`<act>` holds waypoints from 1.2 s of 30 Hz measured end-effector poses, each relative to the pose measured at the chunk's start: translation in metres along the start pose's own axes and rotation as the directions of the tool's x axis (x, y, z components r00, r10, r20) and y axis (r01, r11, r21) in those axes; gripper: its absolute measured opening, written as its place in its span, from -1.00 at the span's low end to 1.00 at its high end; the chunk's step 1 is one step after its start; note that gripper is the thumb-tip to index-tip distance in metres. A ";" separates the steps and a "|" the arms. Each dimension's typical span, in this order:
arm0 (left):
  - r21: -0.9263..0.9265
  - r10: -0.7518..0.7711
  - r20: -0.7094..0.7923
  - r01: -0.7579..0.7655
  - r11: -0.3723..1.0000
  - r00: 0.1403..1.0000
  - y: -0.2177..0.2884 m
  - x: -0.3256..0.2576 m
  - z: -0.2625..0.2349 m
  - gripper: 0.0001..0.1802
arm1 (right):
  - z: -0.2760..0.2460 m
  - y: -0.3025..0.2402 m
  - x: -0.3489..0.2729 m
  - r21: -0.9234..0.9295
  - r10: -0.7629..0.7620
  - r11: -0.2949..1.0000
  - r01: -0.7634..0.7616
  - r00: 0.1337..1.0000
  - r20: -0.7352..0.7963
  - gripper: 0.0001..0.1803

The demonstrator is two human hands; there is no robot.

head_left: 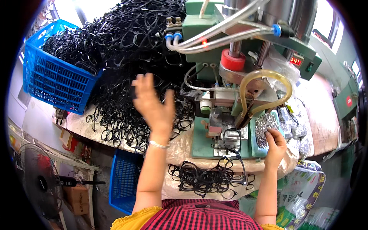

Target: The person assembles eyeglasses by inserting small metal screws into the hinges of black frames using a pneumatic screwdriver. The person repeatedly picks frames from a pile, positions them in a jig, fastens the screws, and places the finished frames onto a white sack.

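My left hand [153, 105] is raised over the near side of a big heap of black eyeglass frames [126, 46], its fingers spread and slightly blurred, with nothing in it. At the right edge of a pale green tray [253, 147] my right hand [276, 147] has thumb and fingertips pinched together. Small shiny metal parts [264, 124] fill that tray; whatever the fingertips hold is too small to make out. Between my hands, one black eyeglass frame [240, 143] stands at the front of a green press machine [199, 142], touched by neither hand.
More black frames [199, 178] lie in a small pile at the table's front edge. A blue basket [57, 76] leans at the far left, and another blue crate [122, 180] sits below. Bags of parts [301, 130] lie right of the tray. A fan [40, 180] stands at lower left.
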State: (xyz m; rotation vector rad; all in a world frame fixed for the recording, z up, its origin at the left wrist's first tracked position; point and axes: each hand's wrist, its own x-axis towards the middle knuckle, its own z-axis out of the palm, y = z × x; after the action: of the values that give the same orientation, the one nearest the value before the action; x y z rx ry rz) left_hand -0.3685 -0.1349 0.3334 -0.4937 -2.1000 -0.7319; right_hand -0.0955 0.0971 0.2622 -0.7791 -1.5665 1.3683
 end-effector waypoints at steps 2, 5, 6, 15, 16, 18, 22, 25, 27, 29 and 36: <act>-0.063 0.063 -0.051 -0.066 0.996 0.997 -0.014 0.020 -0.023 -0.40 | -0.003 -0.004 0.000 -0.027 -0.005 1.000 0.006 1.000 0.018 -0.83; -0.051 0.198 0.313 -0.191 0.980 0.929 -0.030 0.024 -0.016 -0.68 | 0.016 -0.011 0.010 -0.085 -0.097 0.991 0.101 0.994 0.057 -0.82; 0.007 0.206 0.461 -0.235 0.972 0.863 -0.035 0.014 -0.007 -0.70 | 0.025 -0.014 0.014 -0.093 -0.102 0.990 0.110 0.991 0.086 -0.83; -0.125 0.130 0.360 -0.090 0.988 0.924 -0.058 -0.061 0.024 -0.62 | -0.023 0.008 -0.017 -0.339 -0.189 0.925 0.172 0.982 -0.019 -0.84; -0.086 0.156 0.375 -0.134 0.987 0.914 -0.059 -0.058 0.023 -0.68 | -0.020 -0.004 -0.020 -0.318 -0.201 0.927 0.197 0.979 0.020 -0.84; -0.075 0.210 0.322 -0.196 0.978 0.923 -0.073 -0.051 0.029 -0.73 | -0.003 -0.034 -0.021 -0.242 -0.249 0.930 0.276 0.959 0.136 -0.82; -0.196 0.180 0.221 -0.137 0.971 0.959 -0.072 -0.029 0.029 -0.80 | 0.046 -0.074 0.003 -0.079 -0.305 0.939 0.335 0.916 0.259 -0.82; -0.487 0.036 0.219 0.077 0.870 0.975 -0.048 -0.032 0.010 -0.81 | 0.073 -0.059 0.004 0.154 -0.187 0.977 0.150 0.946 0.266 -0.57; -0.462 -0.066 0.283 0.196 0.865 0.957 -0.051 -0.045 0.007 -0.80 | 0.077 -0.060 -0.004 0.253 -0.095 0.967 0.035 0.969 0.230 -0.51; -0.373 -0.075 0.251 0.168 0.913 0.965 -0.051 -0.062 0.010 -0.70 | 0.074 -0.053 -0.006 0.254 -0.087 0.967 0.029 0.971 0.222 -0.47; 0.024 0.120 0.281 -0.132 0.991 0.952 -0.079 -0.049 0.051 -0.83 | 0.086 -0.076 -0.012 0.389 -0.033 0.915 -0.110 0.939 0.344 -0.39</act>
State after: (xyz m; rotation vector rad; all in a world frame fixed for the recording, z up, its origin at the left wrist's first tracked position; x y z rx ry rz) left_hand -0.4159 -0.1652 0.2435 -0.7368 -2.3134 -0.5686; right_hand -0.1614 0.0361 0.3345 -0.3272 -1.4512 1.8589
